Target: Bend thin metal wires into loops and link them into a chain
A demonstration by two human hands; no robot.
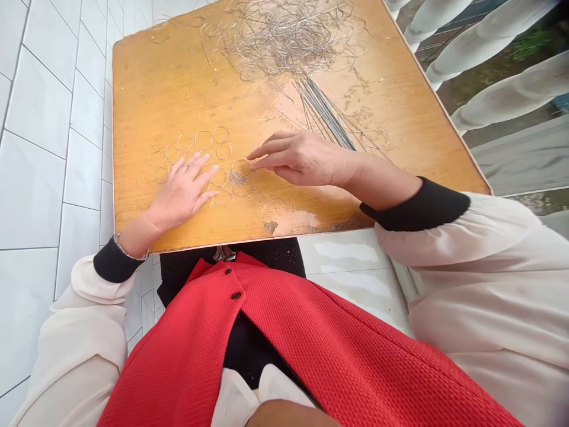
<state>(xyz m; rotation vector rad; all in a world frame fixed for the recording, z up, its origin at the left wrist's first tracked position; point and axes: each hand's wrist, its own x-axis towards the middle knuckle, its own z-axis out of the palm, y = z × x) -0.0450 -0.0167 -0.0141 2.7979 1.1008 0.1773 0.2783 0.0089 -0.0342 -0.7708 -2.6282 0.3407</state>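
Observation:
My left hand (184, 193) lies palm down with its fingers spread, resting over a group of thin wire rings near the table's left side. Several rings, such as one wire ring (203, 131) at the back of the group, show beyond its fingertips. My right hand (306, 157) hovers low over the tabletop, fingers stretched out to the left and thumb apart. Its fingertips touch or nearly touch the right edge of another wire ring (242, 160). Overlapping rings lie between the two hands, beside a dark worn patch. Some rings are partly hidden under my left hand.
A tangled heap of wire (302, 35) covers the far part of the wooden table (151, 89). Straight dark rods (326, 112) lie behind my right hand. White tiled wall (44, 118) stands at the left, white balusters (475, 47) at the right.

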